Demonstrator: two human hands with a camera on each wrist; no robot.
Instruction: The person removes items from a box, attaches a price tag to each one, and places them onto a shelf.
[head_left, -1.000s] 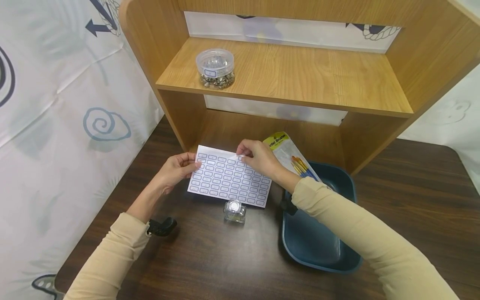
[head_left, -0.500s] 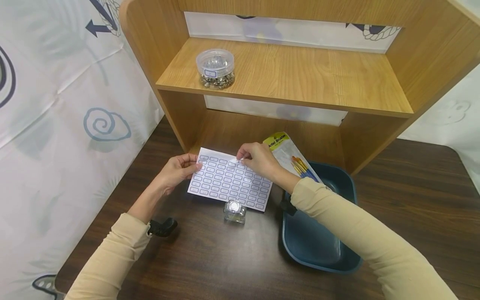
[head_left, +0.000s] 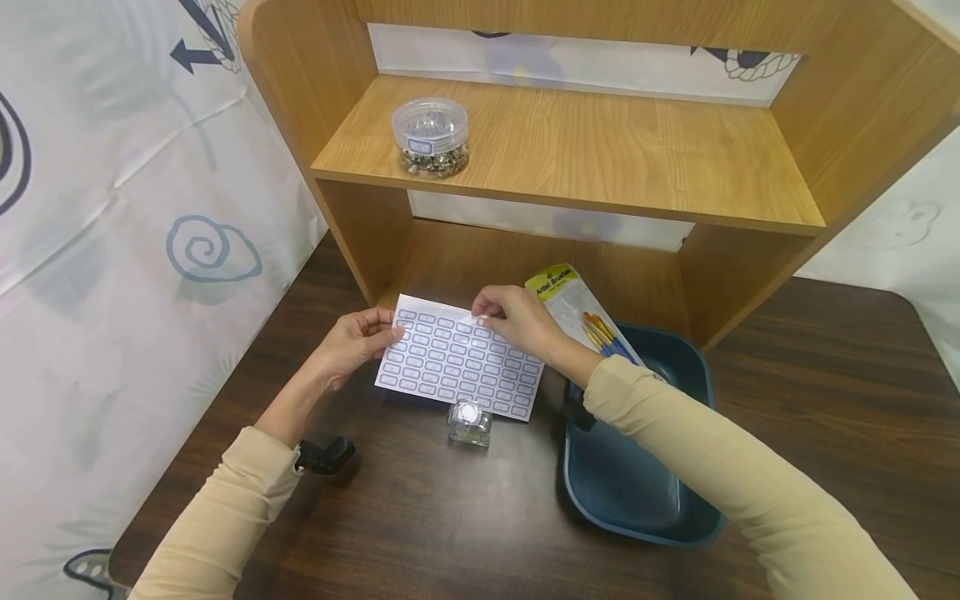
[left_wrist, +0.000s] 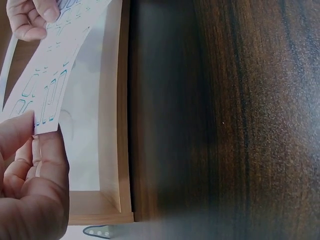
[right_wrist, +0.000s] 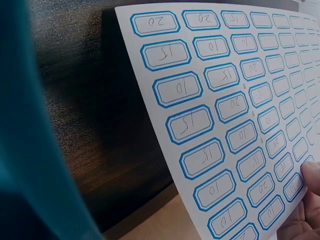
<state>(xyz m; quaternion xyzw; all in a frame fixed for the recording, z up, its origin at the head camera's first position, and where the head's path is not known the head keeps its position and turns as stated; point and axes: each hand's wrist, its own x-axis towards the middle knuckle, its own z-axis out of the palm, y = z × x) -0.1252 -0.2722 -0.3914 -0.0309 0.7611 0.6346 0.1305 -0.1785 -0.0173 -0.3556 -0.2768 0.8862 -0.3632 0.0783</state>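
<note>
A white sheet of sticker labels (head_left: 450,358) is held tilted above the table, its rows of blue-bordered labels facing up. Handwritten numbers such as 10, 15 and 20 show on the labels (right_wrist: 187,125) in the right wrist view. My left hand (head_left: 354,343) pinches the sheet's left edge, thumb on top and fingers beneath. At the upper edge, my right hand (head_left: 519,318) pinches the sheet near a top-row label; its fingertips partly cover that spot. Just below the sheet's lower edge stands a small clear container (head_left: 470,425) with a shiny top.
A dark blue tray (head_left: 637,483) lies under my right forearm, with a pack of artist brushes (head_left: 585,312) leaning at its far end. Behind is a wooden shelf unit (head_left: 600,158). A labelled clear round jar (head_left: 431,142) of small metallic pieces sits on its upper board.
The sheet has tipped slightly, its upper edge coming down a little along with my right hand. My left hand has barely shifted. Over the last half second almost nothing differs.
</note>
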